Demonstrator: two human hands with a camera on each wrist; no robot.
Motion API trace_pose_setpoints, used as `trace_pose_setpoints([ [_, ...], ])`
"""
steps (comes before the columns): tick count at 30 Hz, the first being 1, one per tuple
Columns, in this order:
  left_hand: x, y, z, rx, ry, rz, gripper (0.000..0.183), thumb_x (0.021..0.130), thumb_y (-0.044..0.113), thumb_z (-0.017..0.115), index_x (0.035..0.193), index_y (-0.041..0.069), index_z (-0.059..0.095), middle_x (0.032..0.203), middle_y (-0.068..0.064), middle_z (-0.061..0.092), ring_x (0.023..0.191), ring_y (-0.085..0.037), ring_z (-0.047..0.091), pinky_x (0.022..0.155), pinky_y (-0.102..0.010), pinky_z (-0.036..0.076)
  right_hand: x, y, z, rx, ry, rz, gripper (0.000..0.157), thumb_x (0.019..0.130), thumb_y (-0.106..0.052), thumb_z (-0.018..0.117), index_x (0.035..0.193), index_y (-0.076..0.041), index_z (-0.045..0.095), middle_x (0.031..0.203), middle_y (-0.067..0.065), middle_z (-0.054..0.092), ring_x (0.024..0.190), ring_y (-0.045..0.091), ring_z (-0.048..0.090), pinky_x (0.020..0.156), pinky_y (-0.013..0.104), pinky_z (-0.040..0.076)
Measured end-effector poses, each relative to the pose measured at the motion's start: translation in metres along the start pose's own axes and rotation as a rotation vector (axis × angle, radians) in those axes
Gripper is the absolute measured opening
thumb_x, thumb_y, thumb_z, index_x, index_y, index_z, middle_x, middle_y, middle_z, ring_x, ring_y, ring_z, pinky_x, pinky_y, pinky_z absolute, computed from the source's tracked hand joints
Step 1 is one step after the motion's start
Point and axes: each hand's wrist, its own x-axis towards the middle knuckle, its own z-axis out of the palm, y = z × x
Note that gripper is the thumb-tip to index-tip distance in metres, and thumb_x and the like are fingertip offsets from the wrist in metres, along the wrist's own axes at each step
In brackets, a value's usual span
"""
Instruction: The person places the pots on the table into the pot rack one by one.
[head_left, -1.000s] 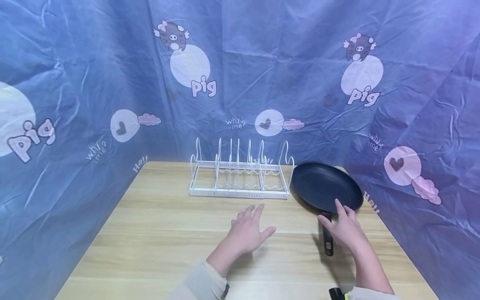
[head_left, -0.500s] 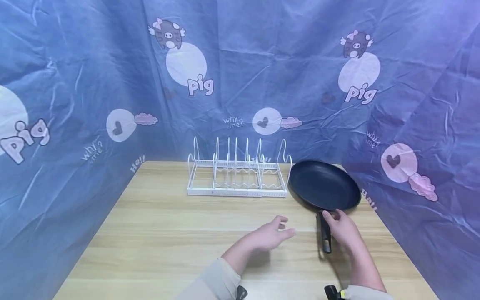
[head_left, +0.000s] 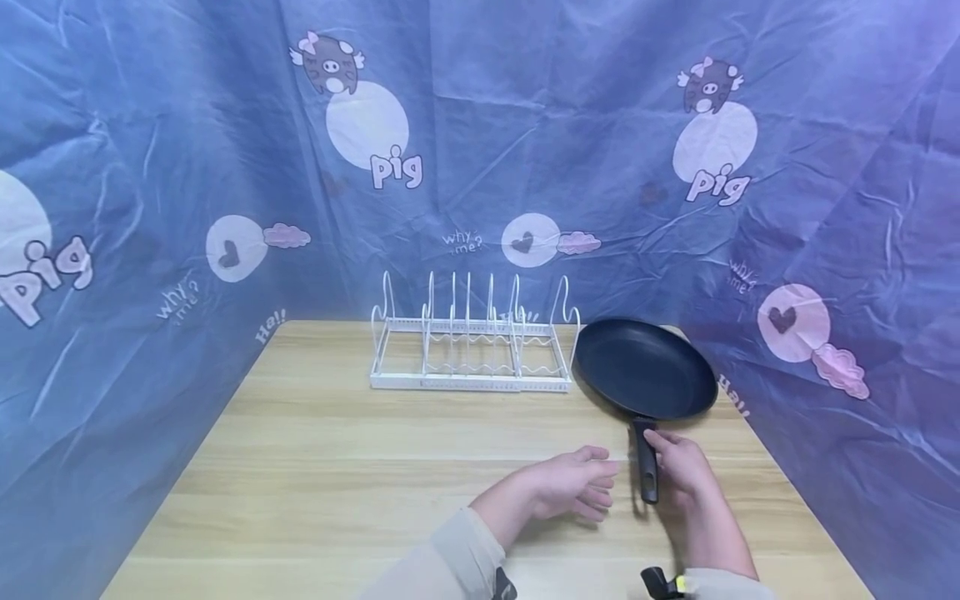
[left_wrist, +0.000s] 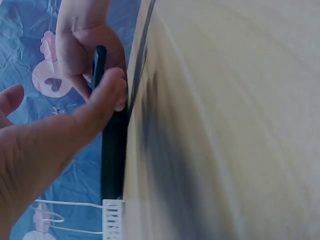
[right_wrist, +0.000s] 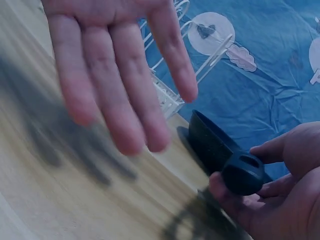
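Observation:
A black frying pan (head_left: pixel 643 367) is at the back right of the table, its handle (head_left: pixel 646 475) pointing toward me. My right hand (head_left: pixel 686 471) grips that handle from the right, thumb over the top and fingers underneath. In the right wrist view the handle's end (right_wrist: pixel 243 175) shows between thumb and fingers. To the left of the handle, my left hand (head_left: pixel 570 486) hovers with its fingers extended, holding nothing. The right wrist view shows its straight fingers (right_wrist: pixel 132 85), apart from the pan.
Left of the pan stands a white wire rack (head_left: pixel 471 384) with several upright dividers, its right end close to the pan's rim. Blue printed cloth (head_left: pixel 480 150) surrounds the wooden table (head_left: pixel 337 467) at the back and both sides.
My right hand has come down from above the pan's edge and taken hold of the handle. My left hand has moved right, toward the handle, and turned.

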Motion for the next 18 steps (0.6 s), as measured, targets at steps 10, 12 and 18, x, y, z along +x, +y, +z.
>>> trace_pose_setpoints([
  [10, 0.016, -0.011, 0.017, -0.251, -0.09, 0.03, 0.053, 0.112, 0.013, 0.05, 0.158, -0.01, 0.036, 0.153, -0.033, 0.057, 0.149, -0.052, 0.052, 0.127, -0.061, 0.043, 0.0, 0.006, -0.007, 0.723, -0.286, 0.226, 0.038, 0.118, -0.016, 0.04, 0.105, -0.006, 0.074, 0.101, 0.004, 0.082, 0.096, 0.011, 0.079, 0.097, 0.022, 0.063],
  [12, 0.019, -0.012, 0.02, -0.265, -0.082, 0.032, 0.047, 0.111, 0.008, 0.051, 0.154, -0.009, 0.041, 0.148, -0.03, 0.061, 0.148, -0.051, 0.054, 0.127, -0.059, 0.045, 0.001, 0.006, -0.009, 0.796, -0.331, 0.245, 0.039, 0.118, -0.015, 0.039, 0.106, -0.003, 0.074, 0.104, 0.007, 0.082, 0.098, 0.012, 0.079, 0.098, 0.022, 0.063],
  [18, 0.029, -0.02, 0.023, -0.257, -0.056, 0.028, 0.036, 0.109, -0.001, 0.05, 0.144, -0.011, 0.052, 0.142, -0.028, 0.065, 0.143, -0.048, 0.059, 0.125, -0.054, 0.048, 0.005, 0.011, -0.016, 0.885, -0.466, 0.252, 0.043, 0.118, -0.015, 0.034, 0.113, 0.0, 0.074, 0.111, 0.01, 0.081, 0.104, 0.014, 0.079, 0.103, 0.02, 0.06],
])
